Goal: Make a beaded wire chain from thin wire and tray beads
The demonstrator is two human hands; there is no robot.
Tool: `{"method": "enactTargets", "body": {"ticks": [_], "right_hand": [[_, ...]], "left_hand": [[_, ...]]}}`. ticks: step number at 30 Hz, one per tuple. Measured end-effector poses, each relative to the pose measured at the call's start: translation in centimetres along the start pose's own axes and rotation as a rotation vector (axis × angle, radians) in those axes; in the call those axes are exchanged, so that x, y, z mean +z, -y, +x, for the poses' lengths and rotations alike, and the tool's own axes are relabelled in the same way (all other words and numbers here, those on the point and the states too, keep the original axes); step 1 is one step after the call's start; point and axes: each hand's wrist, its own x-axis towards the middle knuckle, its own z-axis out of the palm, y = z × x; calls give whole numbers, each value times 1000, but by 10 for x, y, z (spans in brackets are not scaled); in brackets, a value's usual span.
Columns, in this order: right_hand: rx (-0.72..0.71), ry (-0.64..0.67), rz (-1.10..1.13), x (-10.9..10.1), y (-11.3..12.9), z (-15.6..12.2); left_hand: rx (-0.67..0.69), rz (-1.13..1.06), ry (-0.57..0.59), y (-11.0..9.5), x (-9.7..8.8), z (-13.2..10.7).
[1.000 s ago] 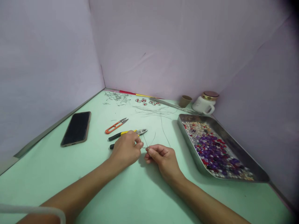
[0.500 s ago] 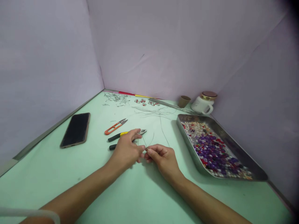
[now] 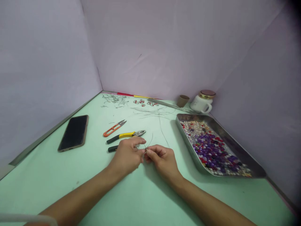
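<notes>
My right hand pinches a small beaded piece on thin wire between thumb and forefinger; the piece itself is mostly covered by the fingertips. My left hand meets it from the left, its fingers bent together at the wire, forefinger stretched over it. Thin wire ends rise above the joined fingertips. Just beyond the left hand lie pliers with yellow and black handles, partly covered by that hand. Orange-handled thread snips rest farther back.
A metal tray of mixed beads stands at right. Behind it are a lidded white mug and a brown cup. Loose wires, red beaded pieces and wire scraps lie at the back. A phone lies left.
My left hand has lowered its raised fingers toward the wire, uncovering more of the pliers. My right hand keeps its pinch. The whole view has shifted slightly.
</notes>
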Motion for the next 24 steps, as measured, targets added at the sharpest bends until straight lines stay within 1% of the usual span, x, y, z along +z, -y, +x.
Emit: {"method": "enactTargets", "body": {"ticks": [2, 3, 5, 7, 8, 12, 15, 18, 20, 24], "right_hand": [[-20, -3, -10, 0, 0, 0], [-27, -5, -13, 0, 0, 0], [-30, -8, -15, 0, 0, 0], [-19, -11, -17, -1, 0, 0], [-14, -12, -19, -1, 0, 0], [-3, -13, -17, -1, 2, 0], [21, -21, 26, -1, 4, 0], [84, -28, 115, 1, 5, 1], [133, -26, 178, 1, 5, 2], [220, 2, 279, 1, 5, 3]], "left_hand": [[117, 54, -58, -2, 3, -3], [142, 64, -70, -2, 4, -4], [96, 43, -47, -2, 6, -4], [17, -9, 11, -1, 6, -3], [-2, -34, 40, 0, 6, -2], [32, -67, 93, 1, 3, 1], [87, -24, 104, -1, 0, 0], [200, 88, 53, -2, 0, -2], [246, 142, 2, -2, 0, -3], [221, 143, -31, -1, 2, -2]]}}
